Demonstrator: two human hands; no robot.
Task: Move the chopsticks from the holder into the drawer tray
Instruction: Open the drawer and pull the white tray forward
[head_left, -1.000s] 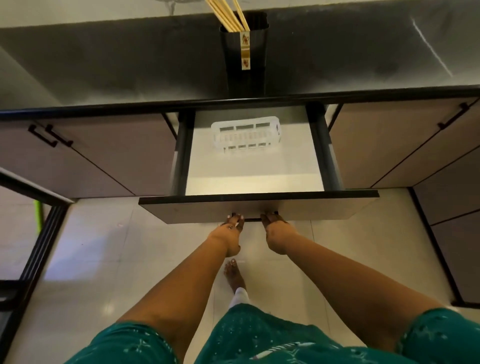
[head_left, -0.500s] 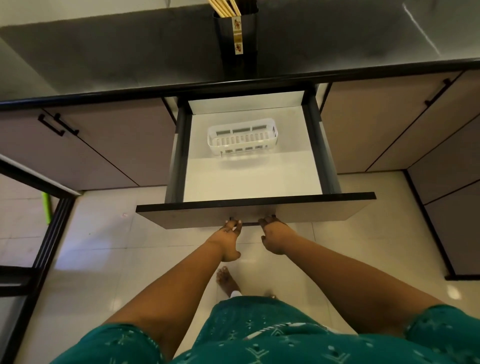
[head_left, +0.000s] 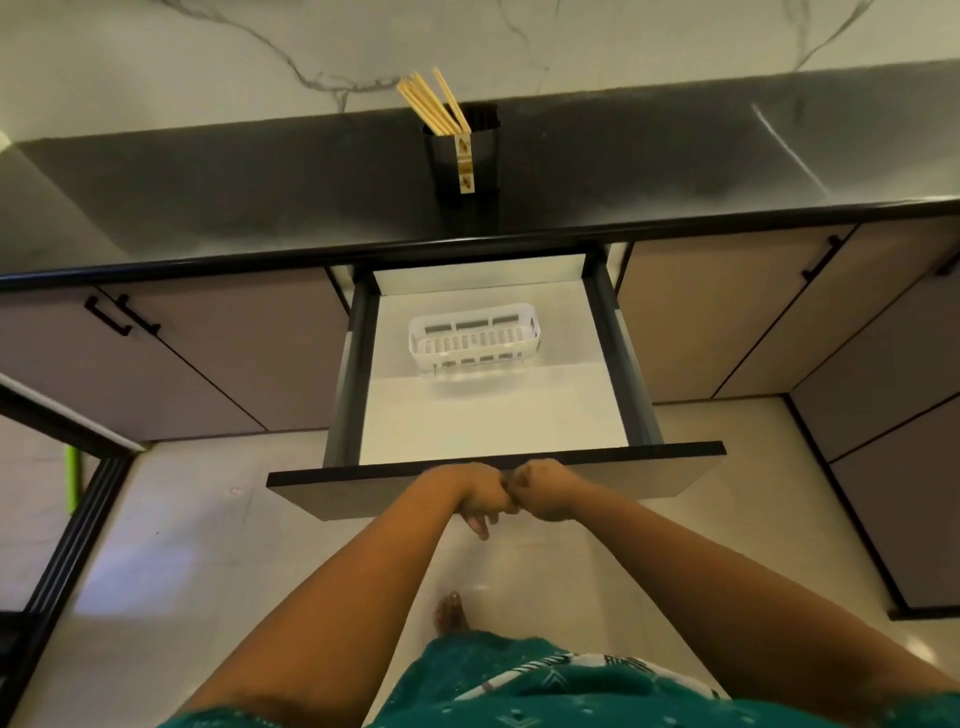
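We take the pulled-out white-lined drawer with dark side rails (head_left: 613, 364) as our landmark. Inside it, toward the back, we see the white slotted plastic tray (head_left: 474, 343) lying flat on the drawer floor, with bare floor in front of it. Behind and above the drawer, on the dark polished countertop (head_left: 208, 192), stands the dark cylindrical holder (head_left: 480, 156), and the pale wooden chopsticks (head_left: 434, 106) lean out of it toward the left; a patterned strip hangs down the holder's front. At the drawer's front panel (head_left: 649, 475), in the middle, we find our left hand (head_left: 475, 493) and right hand (head_left: 543, 491) side by side, knuckles touching or nearly so, both curled into loose fists against the panel. Whether they grip the handle we cannot tell, since the hands cover it. On either side of the drawer are taupe cabinet doors with black bar handles (head_left: 171, 358). Below the drawer, a bare foot (head_left: 451, 613) rests on the glossy pale tiled floor (head_left: 208, 545).
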